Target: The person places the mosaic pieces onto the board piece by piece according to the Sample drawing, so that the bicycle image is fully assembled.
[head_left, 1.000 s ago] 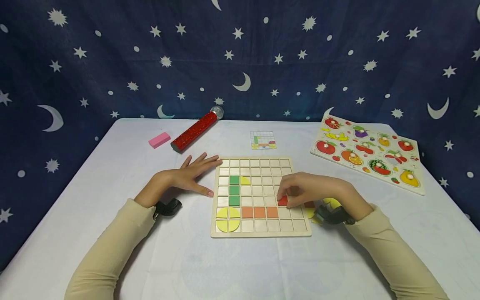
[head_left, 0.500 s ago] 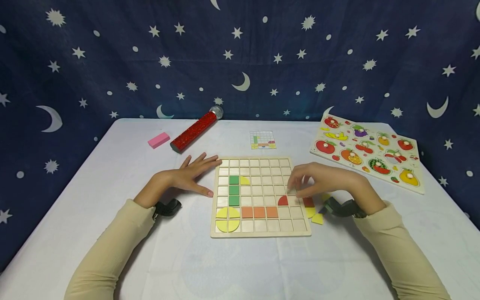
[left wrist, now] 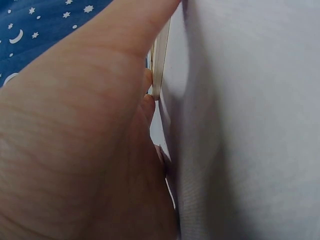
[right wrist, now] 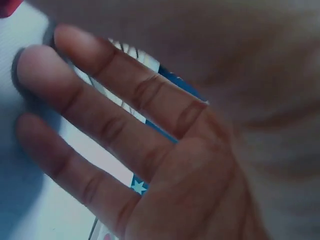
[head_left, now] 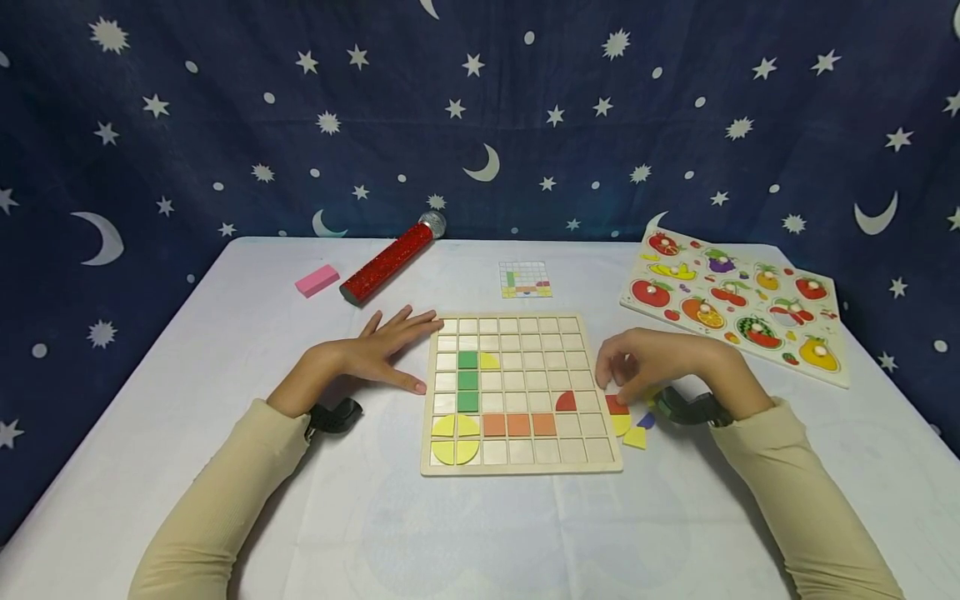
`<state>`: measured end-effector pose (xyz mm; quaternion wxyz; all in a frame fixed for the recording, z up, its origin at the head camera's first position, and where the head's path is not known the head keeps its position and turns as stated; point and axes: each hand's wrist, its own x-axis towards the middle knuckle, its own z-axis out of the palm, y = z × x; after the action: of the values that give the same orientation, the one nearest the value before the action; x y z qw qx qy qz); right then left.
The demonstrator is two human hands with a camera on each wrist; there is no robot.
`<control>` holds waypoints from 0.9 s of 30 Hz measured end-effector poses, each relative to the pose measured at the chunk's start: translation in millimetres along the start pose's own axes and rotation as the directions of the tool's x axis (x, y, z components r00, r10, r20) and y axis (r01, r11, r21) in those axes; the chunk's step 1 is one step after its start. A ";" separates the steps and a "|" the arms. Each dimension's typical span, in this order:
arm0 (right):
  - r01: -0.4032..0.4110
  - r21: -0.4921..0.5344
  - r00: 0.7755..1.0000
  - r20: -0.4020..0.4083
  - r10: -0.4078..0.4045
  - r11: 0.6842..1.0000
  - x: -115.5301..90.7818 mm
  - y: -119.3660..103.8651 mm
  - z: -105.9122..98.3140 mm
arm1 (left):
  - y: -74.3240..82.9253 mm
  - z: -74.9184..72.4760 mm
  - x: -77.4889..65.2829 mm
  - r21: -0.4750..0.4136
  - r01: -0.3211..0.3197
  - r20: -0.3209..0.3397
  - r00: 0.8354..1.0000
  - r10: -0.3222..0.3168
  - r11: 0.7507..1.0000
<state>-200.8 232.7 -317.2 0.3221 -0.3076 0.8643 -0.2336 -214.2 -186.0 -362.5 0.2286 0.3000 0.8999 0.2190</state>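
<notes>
A wooden grid board (head_left: 517, 381) lies on the table, bearing green squares (head_left: 468, 380), orange squares (head_left: 519, 425), yellow quarter-circles (head_left: 467, 451) and a red quarter-circle (head_left: 566, 402). My left hand (head_left: 382, 347) rests with spread fingers against the board's left edge; the left wrist view mostly shows its palm (left wrist: 90, 110). Just off the board's right edge hovers my right hand (head_left: 656, 361), fingers loosely bent and nothing visible in them. Close below it lie a loose red piece (head_left: 617, 406), yellow pieces (head_left: 635, 438) and a blue piece (head_left: 646, 422), some partly hidden by the hand and wrist camera.
Beyond the board lies a small pattern card (head_left: 526, 280). A red glitter microphone (head_left: 390, 263) and a pink block (head_left: 317, 281) are at the back left. At the back right sits a fruit peg puzzle (head_left: 735, 304). A starry cloth (head_left: 480, 100) hangs behind the table.
My right hand has let go of the red quarter-circle, leaving it in a cell of the board, and moved right to the loose pieces. The left hand has stayed still.
</notes>
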 end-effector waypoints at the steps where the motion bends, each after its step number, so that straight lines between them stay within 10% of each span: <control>1: -0.003 -0.004 1.000 0.000 0.003 1.000 0.4 0.8 0.0 | 0.0 -0.1 0.0 -0.001 -0.001 -0.001 1.000 0.001 1.000; 27: -0.016 -0.053 0.998 -0.056 0.013 0.998 -1.1 7.6 -2.6 | -2.5 0.9 1.0 0.008 -0.002 -0.002 1.000 0.002 1.000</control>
<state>-204.8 239.3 -319.5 0.2912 -0.3034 0.8811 -0.2164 -215.6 -186.9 -364.9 0.2264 0.3014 0.9007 0.2160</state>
